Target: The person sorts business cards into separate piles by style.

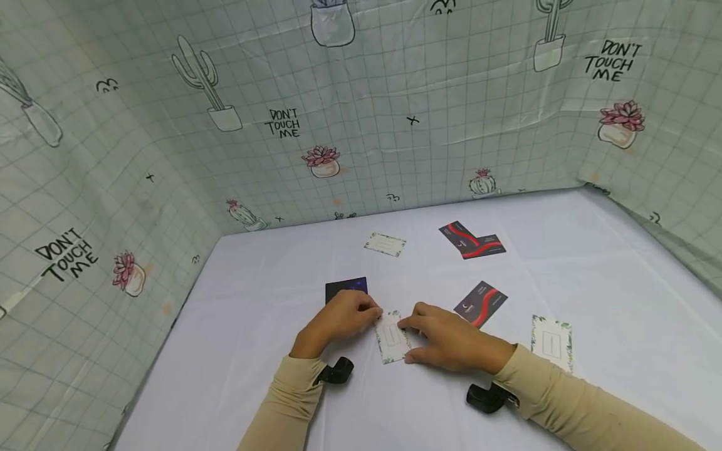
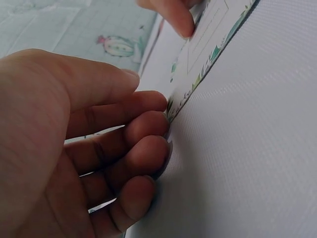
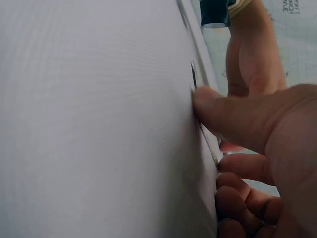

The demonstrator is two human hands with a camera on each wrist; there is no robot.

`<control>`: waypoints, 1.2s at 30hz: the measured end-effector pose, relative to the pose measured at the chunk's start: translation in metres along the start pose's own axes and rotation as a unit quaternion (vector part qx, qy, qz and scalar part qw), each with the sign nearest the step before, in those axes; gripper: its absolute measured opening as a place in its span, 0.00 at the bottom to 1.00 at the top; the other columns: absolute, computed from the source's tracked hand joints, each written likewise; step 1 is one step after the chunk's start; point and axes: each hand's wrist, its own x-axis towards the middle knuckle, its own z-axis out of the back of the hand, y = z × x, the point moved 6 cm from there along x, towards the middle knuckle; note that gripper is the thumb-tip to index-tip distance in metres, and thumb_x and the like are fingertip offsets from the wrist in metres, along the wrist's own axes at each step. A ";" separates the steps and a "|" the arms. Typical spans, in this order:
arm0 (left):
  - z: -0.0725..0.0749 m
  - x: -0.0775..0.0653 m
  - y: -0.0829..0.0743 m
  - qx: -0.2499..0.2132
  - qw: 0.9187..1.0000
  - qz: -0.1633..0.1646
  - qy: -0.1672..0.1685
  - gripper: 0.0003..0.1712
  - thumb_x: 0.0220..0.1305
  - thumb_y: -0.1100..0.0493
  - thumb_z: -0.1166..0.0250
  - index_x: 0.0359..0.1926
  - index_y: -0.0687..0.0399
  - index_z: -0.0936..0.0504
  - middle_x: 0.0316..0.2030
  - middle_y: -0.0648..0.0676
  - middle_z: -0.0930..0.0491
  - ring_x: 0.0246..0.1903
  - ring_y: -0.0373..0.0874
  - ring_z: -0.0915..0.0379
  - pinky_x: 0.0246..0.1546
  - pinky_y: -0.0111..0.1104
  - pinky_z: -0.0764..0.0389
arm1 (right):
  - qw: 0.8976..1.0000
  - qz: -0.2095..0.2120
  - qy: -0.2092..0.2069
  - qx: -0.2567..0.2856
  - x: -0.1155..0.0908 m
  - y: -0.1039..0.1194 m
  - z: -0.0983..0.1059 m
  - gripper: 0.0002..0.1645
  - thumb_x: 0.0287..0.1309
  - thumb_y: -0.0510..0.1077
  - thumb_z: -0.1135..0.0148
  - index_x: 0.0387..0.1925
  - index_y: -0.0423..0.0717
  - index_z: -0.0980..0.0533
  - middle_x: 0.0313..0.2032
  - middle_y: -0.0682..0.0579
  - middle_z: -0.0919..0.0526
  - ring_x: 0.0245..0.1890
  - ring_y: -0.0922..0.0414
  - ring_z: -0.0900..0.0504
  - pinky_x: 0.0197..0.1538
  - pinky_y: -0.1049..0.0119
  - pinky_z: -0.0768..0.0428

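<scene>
A white card with a leafy border [image 1: 392,336] lies on the white cloth between the hands. At its far left corner, the left hand [image 1: 345,315] touches it with loosely bent fingertips. In the left wrist view the left thumb [image 2: 106,82] rests above the index finger, off the card. The right hand [image 1: 445,338] touches the card's right side, index fingertip at the long edge and thumb at the near corner. Its thumb [image 3: 213,106] and index finger stand apart in the right wrist view. Partly behind the left hand lies a dark blue card [image 1: 346,285].
A black card with a red wave [image 1: 481,304] lies beyond the right hand. Two similar cards [image 1: 472,241] overlap farther back. Other leafy-bordered cards lie at the back [image 1: 385,244] and beside the right forearm [image 1: 551,343]. A patterned curtain [image 1: 361,125] borders the table.
</scene>
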 end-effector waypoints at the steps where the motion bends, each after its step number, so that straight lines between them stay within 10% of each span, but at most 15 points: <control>1: 0.000 0.000 0.000 -0.003 1.000 0.000 0.001 0.11 0.72 0.54 0.38 0.41 0.50 0.11 0.28 0.41 0.19 0.27 0.36 0.28 0.30 0.31 0.26 | 1.000 0.002 -0.002 -0.001 0.000 0.000 -0.001 0.30 0.52 0.54 0.23 0.55 0.46 0.19 0.35 0.61 0.30 0.31 0.66 0.32 0.36 0.70 0.29; 26: -0.001 0.000 -0.004 0.007 1.000 0.019 0.023 0.08 0.59 0.61 0.27 0.38 0.53 0.17 0.28 0.44 0.23 0.30 0.37 0.28 0.36 0.30 0.26 | 0.999 -0.039 -0.036 0.007 0.002 -0.008 0.011 0.21 0.53 0.45 0.24 0.49 0.43 0.18 0.32 0.59 0.28 0.30 0.65 0.30 0.36 0.68 0.27; 36: -0.005 0.000 -0.005 0.047 0.998 0.010 0.043 0.26 0.62 0.57 0.28 0.61 0.50 0.20 0.25 0.45 0.25 0.25 0.37 0.32 0.29 0.30 0.30 | 0.996 -0.063 -0.053 -0.024 0.003 -0.018 0.016 0.15 0.57 0.40 0.29 0.47 0.43 0.17 0.30 0.60 0.28 0.30 0.64 0.30 0.37 0.66 0.27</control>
